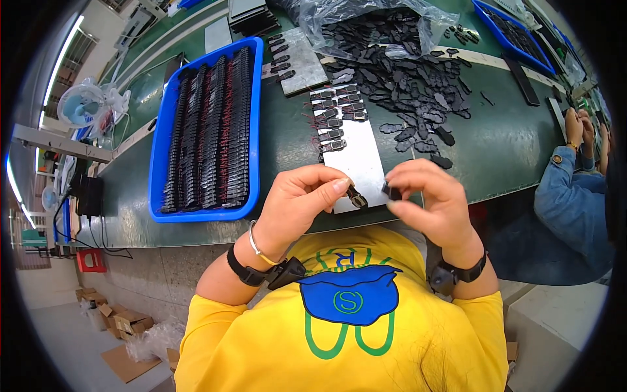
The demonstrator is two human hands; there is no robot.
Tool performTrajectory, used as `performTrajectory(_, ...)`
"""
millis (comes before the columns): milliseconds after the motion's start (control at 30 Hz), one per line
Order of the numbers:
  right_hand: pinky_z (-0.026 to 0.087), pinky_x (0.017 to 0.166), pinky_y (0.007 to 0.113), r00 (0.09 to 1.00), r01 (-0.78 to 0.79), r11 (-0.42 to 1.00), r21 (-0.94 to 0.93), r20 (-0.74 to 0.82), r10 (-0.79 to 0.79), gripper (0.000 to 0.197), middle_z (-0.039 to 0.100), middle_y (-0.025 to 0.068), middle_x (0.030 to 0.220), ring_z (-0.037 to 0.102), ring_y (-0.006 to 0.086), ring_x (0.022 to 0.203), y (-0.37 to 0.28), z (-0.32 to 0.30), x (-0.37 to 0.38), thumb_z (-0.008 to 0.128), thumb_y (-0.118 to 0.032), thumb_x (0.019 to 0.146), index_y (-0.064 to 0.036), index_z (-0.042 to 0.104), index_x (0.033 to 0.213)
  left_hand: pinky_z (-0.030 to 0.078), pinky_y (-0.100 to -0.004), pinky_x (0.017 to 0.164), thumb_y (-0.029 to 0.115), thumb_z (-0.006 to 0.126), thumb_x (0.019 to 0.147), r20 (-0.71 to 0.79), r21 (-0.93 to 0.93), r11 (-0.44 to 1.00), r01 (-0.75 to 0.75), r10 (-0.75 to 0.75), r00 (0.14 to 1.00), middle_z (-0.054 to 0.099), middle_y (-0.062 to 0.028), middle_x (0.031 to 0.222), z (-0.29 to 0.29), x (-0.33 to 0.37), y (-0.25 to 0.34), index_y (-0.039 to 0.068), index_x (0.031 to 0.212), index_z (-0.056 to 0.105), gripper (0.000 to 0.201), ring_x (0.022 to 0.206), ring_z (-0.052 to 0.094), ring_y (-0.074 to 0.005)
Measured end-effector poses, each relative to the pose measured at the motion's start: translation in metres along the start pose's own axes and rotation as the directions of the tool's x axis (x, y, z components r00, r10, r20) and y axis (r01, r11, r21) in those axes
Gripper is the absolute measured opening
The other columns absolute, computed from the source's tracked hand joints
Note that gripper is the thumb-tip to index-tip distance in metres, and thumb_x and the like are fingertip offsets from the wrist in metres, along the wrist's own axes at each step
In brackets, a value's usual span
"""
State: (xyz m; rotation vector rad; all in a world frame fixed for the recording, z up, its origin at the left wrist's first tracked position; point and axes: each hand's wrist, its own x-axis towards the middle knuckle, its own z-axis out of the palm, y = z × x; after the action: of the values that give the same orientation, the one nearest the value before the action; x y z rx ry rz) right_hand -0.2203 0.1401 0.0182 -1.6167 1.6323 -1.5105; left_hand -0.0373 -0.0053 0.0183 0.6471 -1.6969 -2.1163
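Over the table's near edge, my left hand (307, 199) pinches a small black electronic part (356, 197) with a brassy face between thumb and forefinger. Facing it from the right, my right hand (431, 196) grips a small black piece (392, 191) between its fingertips; its exact kind is too small to tell. The two pieces are apart. Beneath them lies a white metal plate (362, 153), its far part carrying several black parts (333, 123) with thin red wires. To the plate's right spreads a loose heap of flat black plastic pieces (421, 98).
A blue tray (256, 130) packed with rows of black red-wired parts stands left. Behind are a grey metal plate (304, 59) holding more parts and a clear plastic bag (320, 19). At right, a co-worker's sleeve (568, 189) is near the table. A fan (85, 104) stands far left.
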Motion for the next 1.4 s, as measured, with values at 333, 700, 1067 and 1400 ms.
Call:
performTrajectory(333,0.052,0.073,0.031,0.993,-0.006,0.996,0.090,0.118,-0.005,0.027,0.065,0.0157,0.095,0.066,0.0257,0.085,-0.009,0.019,-0.006,0.076,-0.002,0.068,0.0012,0.066,0.094,0.047,-0.0199,0.061,0.013,0.068,0.088,-0.039,-0.040,0.999,-0.014,0.013,0.999,0.066,-0.0021,0.083,0.006,-0.001,-0.001,0.000,0.103,0.069,0.020,0.069,0.057,-0.0060)
performTrajectory(700,0.052,0.071,0.031,0.993,0.069,0.995,0.071,0.096,-0.076,0.025,0.065,0.0148,0.092,0.065,0.0262,0.082,-0.009,0.016,-0.007,0.076,-0.003,0.068,0.0004,0.066,0.091,0.049,-0.0223,0.061,0.003,0.068,0.085,-0.079,-0.118,0.992,-0.032,0.023,0.997,0.068,-0.0085,0.084,0.004,-0.001,-0.005,-0.004,0.105,0.067,0.022,0.067,0.060,-0.0107)
performTrajectory(1067,0.052,0.070,0.031,0.991,0.095,0.993,0.069,0.087,-0.100,0.025,0.065,0.0141,0.091,0.065,0.0265,0.081,-0.006,0.017,-0.006,0.076,-0.003,0.068,0.0004,0.065,0.091,0.050,-0.0233,0.057,0.006,0.066,0.087,-0.020,-0.213,0.977,0.026,-0.031,0.999,0.067,-0.0093,0.079,0.000,0.003,-0.010,-0.003,0.100,0.067,0.016,0.063,0.060,-0.0121)
performTrajectory(1400,0.052,0.070,0.032,0.978,0.196,0.981,-0.004,0.067,-0.195,0.027,0.065,0.0148,0.092,0.065,0.0278,0.080,0.002,0.017,-0.007,0.075,-0.001,0.066,-0.0002,0.065,0.091,0.052,-0.0227,0.054,0.008,0.064,0.089,0.029,-0.297,0.935,0.192,-0.192,0.981,0.068,-0.0104,0.079,-0.003,0.003,-0.006,-0.003,0.098,0.064,0.013,0.060,0.062,-0.0128)
